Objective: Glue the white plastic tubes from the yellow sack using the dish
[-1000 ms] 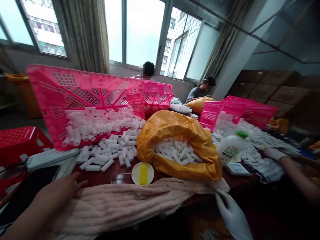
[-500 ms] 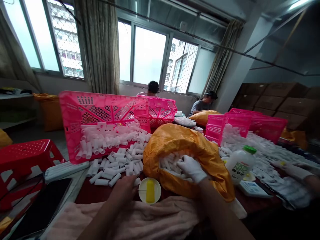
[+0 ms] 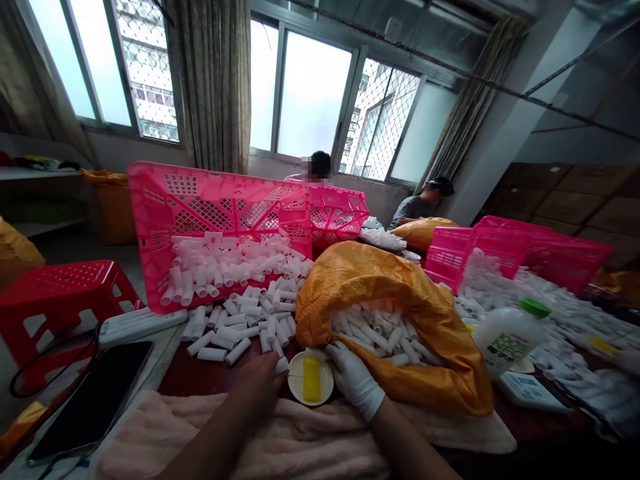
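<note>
My bare left hand (image 3: 255, 383) is shut around a short white tube (image 3: 281, 365), whose end sticks out past the fingers beside a small round plate (image 3: 296, 388). A yellow sponge (image 3: 311, 379) lies on that plate. My right hand (image 3: 353, 380), in a white glove, pinches another white tube (image 3: 316, 353) just above the plate's rim. Next to that hand, an orange woven sack (image 3: 350, 280) lies folded open, full of loose white tubes (image 3: 385, 333). A pile of similar tubes (image 3: 235, 327) spreads over the table left of the sack.
A tilted pink plastic basket (image 3: 220, 200) holds more tubes behind the pile. A pink towel (image 3: 280, 447) lies along the near edge. A phone (image 3: 90, 400) and a red stool (image 3: 60, 300) are at left. A plastic bottle (image 3: 507, 340) and a co-worker's gloved hand (image 3: 627, 360) are at right.
My gloved right hand has come out of the sack, down to the plate, with a tube in its fingers. My left hand has shifted right, and the view has turned slightly.
</note>
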